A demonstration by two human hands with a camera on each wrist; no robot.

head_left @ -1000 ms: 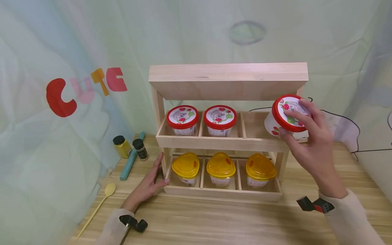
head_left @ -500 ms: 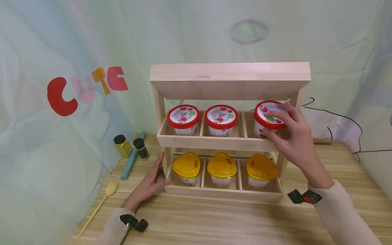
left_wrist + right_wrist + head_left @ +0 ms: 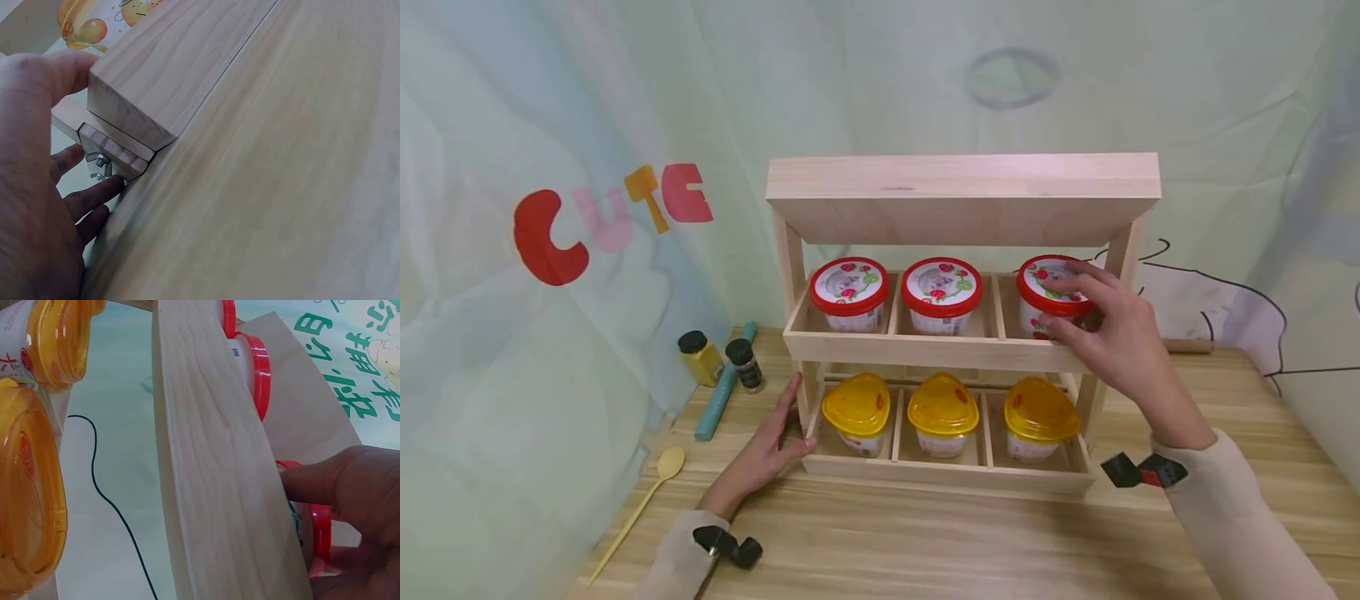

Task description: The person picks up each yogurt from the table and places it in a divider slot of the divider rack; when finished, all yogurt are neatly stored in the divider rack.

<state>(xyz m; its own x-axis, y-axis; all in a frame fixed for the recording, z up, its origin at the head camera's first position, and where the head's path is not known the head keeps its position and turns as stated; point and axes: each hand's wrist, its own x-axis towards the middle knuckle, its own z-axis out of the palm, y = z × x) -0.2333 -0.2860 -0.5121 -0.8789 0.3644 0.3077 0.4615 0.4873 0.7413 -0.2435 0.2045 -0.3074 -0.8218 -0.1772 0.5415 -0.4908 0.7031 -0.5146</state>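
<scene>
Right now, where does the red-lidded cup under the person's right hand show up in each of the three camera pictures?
Head view: the red-lidded cup sits in the upper shelf's right compartment, gripped by the right hand.
Left wrist view: not in it.
Right wrist view: low at the right, behind the shelf's front board, with fingers on its lid.
Shared landmark: the wooden rack.

The head view looks forward and down at the whole wooden rack (image 3: 962,333) from near. Both wrist views sit very close against the rack's wood (image 3: 156,75) (image 3: 212,487).
</scene>
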